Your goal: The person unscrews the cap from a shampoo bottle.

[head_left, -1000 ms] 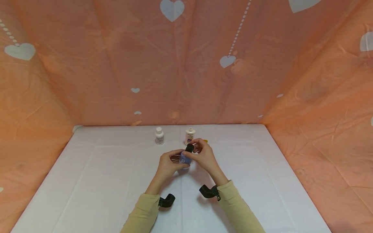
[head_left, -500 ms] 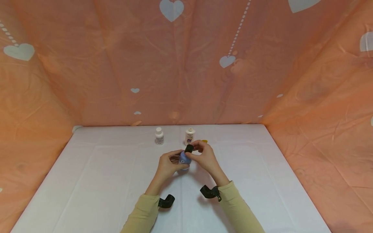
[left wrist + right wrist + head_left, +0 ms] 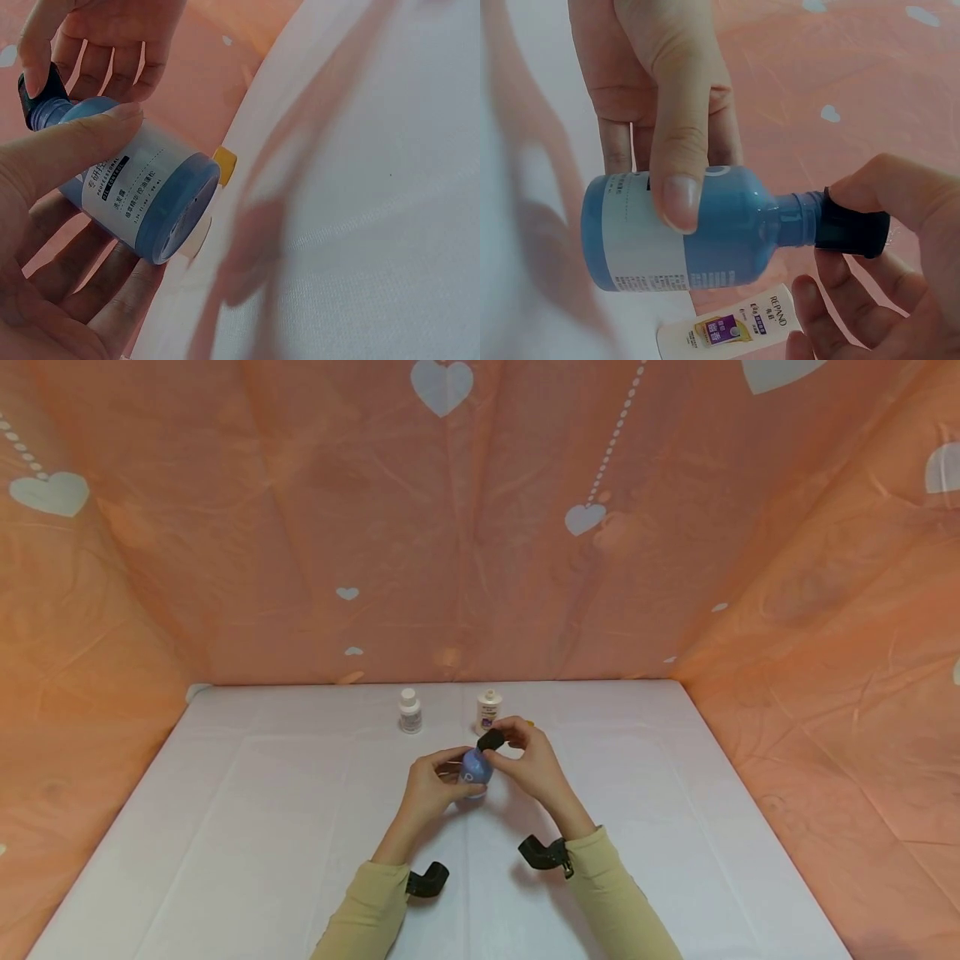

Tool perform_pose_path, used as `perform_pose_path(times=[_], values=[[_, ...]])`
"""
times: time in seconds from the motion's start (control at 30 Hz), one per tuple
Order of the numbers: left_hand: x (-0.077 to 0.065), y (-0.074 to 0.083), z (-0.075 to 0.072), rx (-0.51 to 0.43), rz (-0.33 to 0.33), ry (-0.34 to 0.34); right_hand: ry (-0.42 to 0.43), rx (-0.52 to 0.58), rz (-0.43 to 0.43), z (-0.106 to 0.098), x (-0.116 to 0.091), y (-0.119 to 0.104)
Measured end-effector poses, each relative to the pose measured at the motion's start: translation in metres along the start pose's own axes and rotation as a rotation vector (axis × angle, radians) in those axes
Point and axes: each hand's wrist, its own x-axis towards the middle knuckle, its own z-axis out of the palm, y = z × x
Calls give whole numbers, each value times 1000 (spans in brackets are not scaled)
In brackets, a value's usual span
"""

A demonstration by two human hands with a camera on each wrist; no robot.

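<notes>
My left hand (image 3: 435, 781) grips a small blue shampoo bottle (image 3: 727, 232) with a white label, its thumb across the front. The thumb and fingers of my right hand (image 3: 536, 768) pinch the black cap (image 3: 853, 223). Blue screw threads show on the bottle's neck (image 3: 799, 217), and the cap sits at the neck's outer end. From the head view, the cap leans to the right of the bottle's top. Both hands hold these above the white table, a little in front of a cream bottle (image 3: 488, 710).
At the back of the table (image 3: 262, 810) a white bottle (image 3: 410, 717) stands upright, left of the cream one. A small yellow piece (image 3: 224, 165) lies near the cream bottle, partly hidden behind my right hand in the head view. Orange sheeting (image 3: 465, 568) hangs behind and along both sides.
The black cap has tilted and shifted to the right against the bottle's neck, and my right hand has moved slightly with it. My left hand and the blue bottle stay nearly where they were.
</notes>
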Motion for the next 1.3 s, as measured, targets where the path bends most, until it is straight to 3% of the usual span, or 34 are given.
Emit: perform_pose_path(times=[0.2,0.3,0.4,0.57,0.67,0.73,0.87,1.0,1.1,1.3], values=[[9,-29,1,-8,-8,23,14,63,3,-3,1,0],[10,-33,1,12,-10,31,28,108,35,-7,3,1],[10,-35,0,24,0,34,32,159,87,-10,3,6],[11,-34,-1,30,-5,30,48,240,192,-12,6,31],[11,-33,0,23,-18,29,66,237,241,-13,6,46],[8,-24,0,17,-15,26,62,227,267,-15,5,52],[8,-23,0,14,-21,22,23,235,327,-22,1,39],[12,-30,1,32,-32,18,0,267,401,-25,1,48],[14,-29,2,43,-33,12,-2,279,431,-25,2,66],[20,-29,4,58,-21,-4,1,236,408,-29,-1,74]])
